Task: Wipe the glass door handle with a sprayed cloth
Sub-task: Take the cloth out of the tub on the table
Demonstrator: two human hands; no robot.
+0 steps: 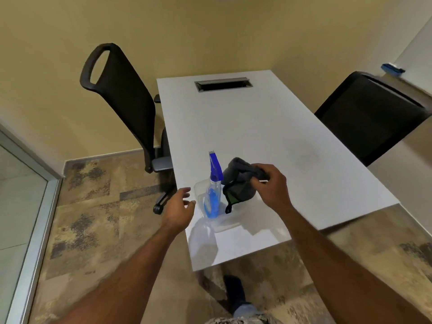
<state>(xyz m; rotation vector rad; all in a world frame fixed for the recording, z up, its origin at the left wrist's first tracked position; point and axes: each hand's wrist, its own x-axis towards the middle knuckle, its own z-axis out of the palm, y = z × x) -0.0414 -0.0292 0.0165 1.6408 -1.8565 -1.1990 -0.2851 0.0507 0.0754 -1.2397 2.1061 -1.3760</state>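
Yellow-walled room, white worktop (257, 125): fetching the cleaning kit.
Glass door (21, 195) far left, handle unseen. Left hand (180, 206) hangs slack beside the tub (198, 187), probably to steady it. Bottle (214, 195) stands inside. Cloth (238, 185), partly in the tub, is pinched by the right hand (271, 183), seemingly for lifting out.

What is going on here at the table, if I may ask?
A person stands at a white table. Their right hand grips a dark cloth, whose lower end hangs in a clear container beside a blue spray bottle. The left hand is open near the container, holding nothing. The bottle stands untouched.
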